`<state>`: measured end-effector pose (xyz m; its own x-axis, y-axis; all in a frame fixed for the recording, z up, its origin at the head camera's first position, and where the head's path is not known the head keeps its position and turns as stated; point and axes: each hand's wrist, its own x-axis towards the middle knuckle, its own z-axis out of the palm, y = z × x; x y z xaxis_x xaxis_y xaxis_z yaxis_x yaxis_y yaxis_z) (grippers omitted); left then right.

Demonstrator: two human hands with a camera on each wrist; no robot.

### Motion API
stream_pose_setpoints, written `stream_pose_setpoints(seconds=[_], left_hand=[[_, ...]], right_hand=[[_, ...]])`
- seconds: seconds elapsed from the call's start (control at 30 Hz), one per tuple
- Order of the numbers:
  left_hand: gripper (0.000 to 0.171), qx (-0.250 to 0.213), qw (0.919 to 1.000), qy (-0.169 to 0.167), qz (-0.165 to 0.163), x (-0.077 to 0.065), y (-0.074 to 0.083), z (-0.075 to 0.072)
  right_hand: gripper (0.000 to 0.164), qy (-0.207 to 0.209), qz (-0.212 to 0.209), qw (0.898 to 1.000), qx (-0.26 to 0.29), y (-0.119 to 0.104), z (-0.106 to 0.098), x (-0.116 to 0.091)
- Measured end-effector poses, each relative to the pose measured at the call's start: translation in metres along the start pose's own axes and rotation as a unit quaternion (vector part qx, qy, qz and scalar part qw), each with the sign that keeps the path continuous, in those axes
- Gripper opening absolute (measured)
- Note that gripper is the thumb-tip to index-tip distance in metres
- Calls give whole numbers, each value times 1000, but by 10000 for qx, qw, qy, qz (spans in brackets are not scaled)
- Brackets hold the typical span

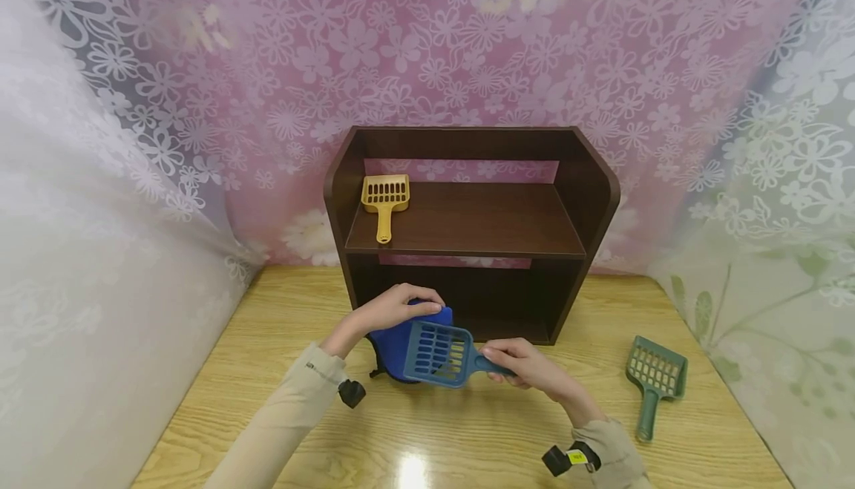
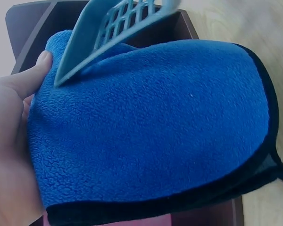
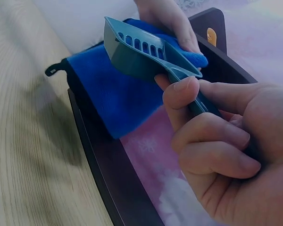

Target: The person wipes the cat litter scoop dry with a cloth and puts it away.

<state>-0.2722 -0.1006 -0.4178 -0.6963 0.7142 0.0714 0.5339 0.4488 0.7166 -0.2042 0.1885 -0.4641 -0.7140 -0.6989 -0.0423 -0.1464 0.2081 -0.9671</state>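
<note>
My left hand [image 1: 401, 305] holds a folded blue cloth [image 2: 155, 122] with a black edge and a small hanging loop, thumb on top of it. In my right hand [image 1: 524, 364] is the handle of a blue slotted litter scoop [image 1: 437, 354]; the fingers curl round it in the right wrist view. The scoop's head is over the cloth, and in the left wrist view its front edge appears to touch the fabric. Both hands are in front of the lower compartment of a dark brown shelf [image 1: 467, 253].
A yellow litter scoop [image 1: 384, 211] lies at the left of the upper shelf board. On the wooden table [image 1: 280, 340], to the right, lies a green litter scoop [image 1: 648, 392]. Floral curtains [image 1: 427, 58] hang behind and at both sides.
</note>
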Motion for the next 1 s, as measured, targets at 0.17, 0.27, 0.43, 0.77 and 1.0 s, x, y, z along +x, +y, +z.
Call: stream_pose_setpoints(seconds=[0.17,0.27,0.43,0.77,1.0], left_hand=[[22,-329,9986,347,-218,-6,-7,4],[22,-869,9925,775,-365,-9,-8,9],[24,-1551,9733,1610,-523,-11,-8,24],[27,-1886,9586,2031,-649,-12,-11,41],[24,-1706,9601,2140,-568,-15,-11,46]], right_hand=[[35,85,63,9999,108,4,-5,-5],[34,156,5,9997,211,7,-9,-8],[34,225,-172,9990,344,13,-13,-9],[33,290,-143,9989,349,18,-13,-13],[35,473,27,9964,704,23,-16,-24]])
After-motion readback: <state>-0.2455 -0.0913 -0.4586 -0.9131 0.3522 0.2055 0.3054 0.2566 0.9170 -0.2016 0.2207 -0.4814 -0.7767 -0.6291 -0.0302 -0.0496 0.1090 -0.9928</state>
